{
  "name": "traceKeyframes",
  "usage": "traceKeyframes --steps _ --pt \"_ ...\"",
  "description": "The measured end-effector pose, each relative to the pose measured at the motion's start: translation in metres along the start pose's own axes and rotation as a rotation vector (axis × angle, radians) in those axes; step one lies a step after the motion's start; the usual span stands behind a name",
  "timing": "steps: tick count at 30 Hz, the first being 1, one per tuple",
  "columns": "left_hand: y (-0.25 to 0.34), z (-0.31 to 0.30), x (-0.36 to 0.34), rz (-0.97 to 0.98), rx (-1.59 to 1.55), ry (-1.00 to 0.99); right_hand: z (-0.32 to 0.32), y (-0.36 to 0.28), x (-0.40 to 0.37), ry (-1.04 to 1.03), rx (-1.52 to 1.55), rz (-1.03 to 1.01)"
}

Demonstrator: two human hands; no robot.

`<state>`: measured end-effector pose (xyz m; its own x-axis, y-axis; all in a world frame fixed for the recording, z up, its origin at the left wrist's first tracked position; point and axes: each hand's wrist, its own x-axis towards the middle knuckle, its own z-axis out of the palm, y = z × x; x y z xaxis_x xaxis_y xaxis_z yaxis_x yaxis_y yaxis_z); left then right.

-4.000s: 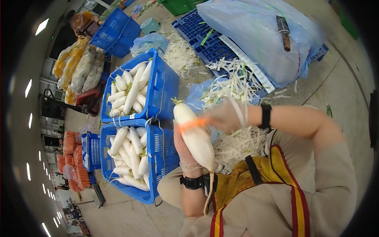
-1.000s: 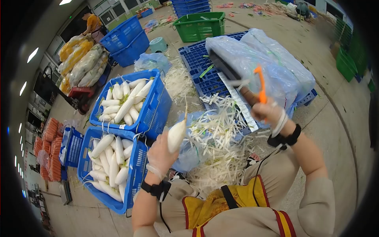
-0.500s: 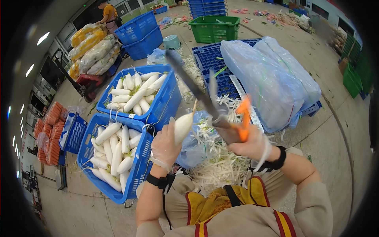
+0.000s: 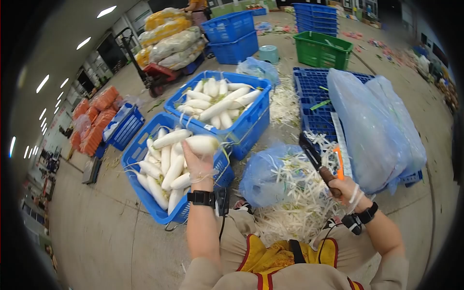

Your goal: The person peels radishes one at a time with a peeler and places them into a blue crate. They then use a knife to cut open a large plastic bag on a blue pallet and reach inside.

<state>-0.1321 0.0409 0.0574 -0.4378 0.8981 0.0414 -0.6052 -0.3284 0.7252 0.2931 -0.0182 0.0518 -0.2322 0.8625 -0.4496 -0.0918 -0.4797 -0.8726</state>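
My left hand [image 4: 199, 166], in a thin clear glove, holds a peeled white radish [image 4: 202, 143] over the near blue crate [image 4: 145, 191], which is full of white radishes. My right hand [image 4: 344, 188], also gloved, grips a dark-bladed knife [image 4: 313, 155] with a brown handle, together with an orange peeler [image 4: 339, 163]. The knife points up and left over a heap of white peelings [image 4: 299, 203]. A black band sits on each wrist.
A second blue crate [image 4: 251, 123] of radishes stands behind the first. Two large clear plastic bags [image 4: 377, 125] lie on a blue pallet [image 4: 314, 87] at right. A green crate [image 4: 323, 50], stacked blue crates [image 4: 232, 35], sacks on a red trolley [image 4: 164, 43] and bagged carrots [image 4: 92, 121] stand farther off.
My left hand has swung left and carried the radish over the near crate. My right hand with knife and peeler has dropped lower to the right. The view has turned left.
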Motion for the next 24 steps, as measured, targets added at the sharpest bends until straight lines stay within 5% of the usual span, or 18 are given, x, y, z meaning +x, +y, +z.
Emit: traceKeyframes --steps 3,6,8,13,16,24 --pt "-0.004 0.019 -0.005 -0.208 -0.258 0.240 -0.004 -0.003 0.012 0.161 0.107 -0.096" --pt "-0.026 0.040 -0.020 -0.280 -0.056 0.158 -0.041 -0.018 0.026 0.210 0.013 -0.249" --pt "-0.034 0.030 -0.016 -0.322 -0.032 0.114 -0.070 -0.030 0.042 0.493 -0.045 -0.344" --pt "-0.031 0.025 -0.018 -0.336 -0.032 0.090 -0.191 -0.052 0.079 0.822 -0.162 -0.469" --pt "-0.032 0.019 -0.018 -0.358 -0.031 0.105 -0.260 -0.059 0.099 1.118 -0.510 -0.516" --pt "-0.041 0.011 -0.012 -0.347 0.024 0.162 -0.285 -0.018 0.094 1.313 -0.838 -0.095"
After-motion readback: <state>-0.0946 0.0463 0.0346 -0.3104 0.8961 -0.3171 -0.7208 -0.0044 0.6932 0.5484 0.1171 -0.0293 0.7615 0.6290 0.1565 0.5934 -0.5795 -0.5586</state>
